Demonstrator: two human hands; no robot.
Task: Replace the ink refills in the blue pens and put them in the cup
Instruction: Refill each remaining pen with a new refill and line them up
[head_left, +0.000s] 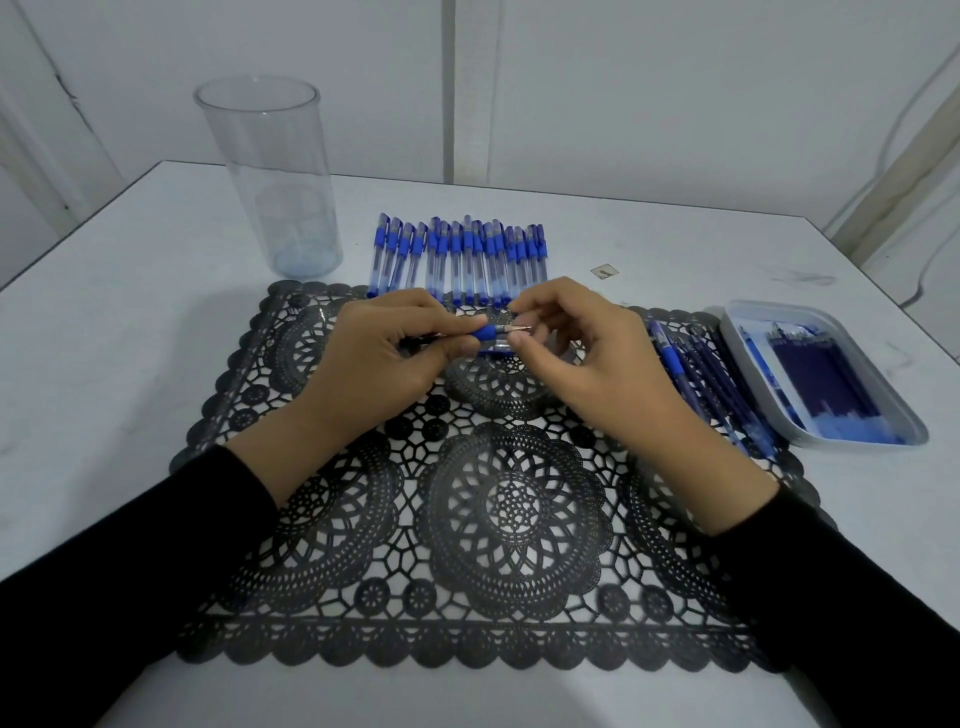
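Nearest, two black sleeves reach over a black lace mat (514, 499) laid on the white desk (130, 364). Above the mat's far half, both hands meet on one pen (488, 332). The left hand (384, 353) curls round the barrel, with thumb and forefinger closing on the blue rubber grip. The right hand (587, 353) pinches the metal point end between thumb and fingertips, its other fingers loosely bent. The pen lies about level between them, lifted off the mat. A clear piece shows just under the grip, but what it is cannot be told.

The pen looks light and stiff, and its thin plastic barrel is probably slick. The rubber grip seems the surest place to hold while the point end is twisted. The refill inside is likely thin and easily bent, so it is best drawn straight out rather than levered.

Just right of the right hand, a loose heap (701, 374) of pens and thin blue sticks lies at the mat's edge; which of them are spent cannot be told. Further right of that, a shallow pale tray (914, 431) holds dark blue refills (826, 374) packed side by side.

Just beyond the fingertips of both hands, a row of pens (457, 260) lies side by side, blue caps pointing away, near ends on the mat's far edge. Beyond and left of the left hand, a tall clear cup (270, 176) stands upright with no pens in it, so the task looks barely begun.
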